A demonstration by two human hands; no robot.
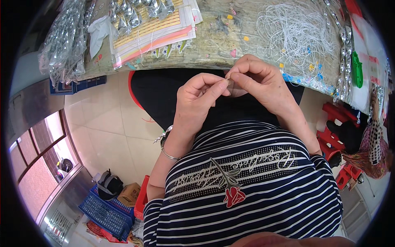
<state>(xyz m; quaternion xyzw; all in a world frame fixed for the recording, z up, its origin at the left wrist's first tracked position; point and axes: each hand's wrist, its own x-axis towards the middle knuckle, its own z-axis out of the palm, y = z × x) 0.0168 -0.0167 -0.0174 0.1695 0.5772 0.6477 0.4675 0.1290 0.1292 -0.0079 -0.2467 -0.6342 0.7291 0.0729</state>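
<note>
My left hand [202, 92] and my right hand [259, 80] meet in front of me, just off the near edge of the table [214, 45]. The thumb and forefinger of each hand are pinched, with the fingertips almost touching. Something tiny and pale seems to be between them, too small to name. Beyond my right hand, a loose tangle of white string [294, 35] lies on the table. A pink scrap [233, 52] lies close beyond my fingers.
At the left are bundles of shiny silver strips [68, 41] and a stack of printed sheets [152, 39]. A green plastic tool [356, 70] lies at the right edge. On the floor stand blue baskets [105, 210], a cardboard box [129, 194] and a red stool [329, 131].
</note>
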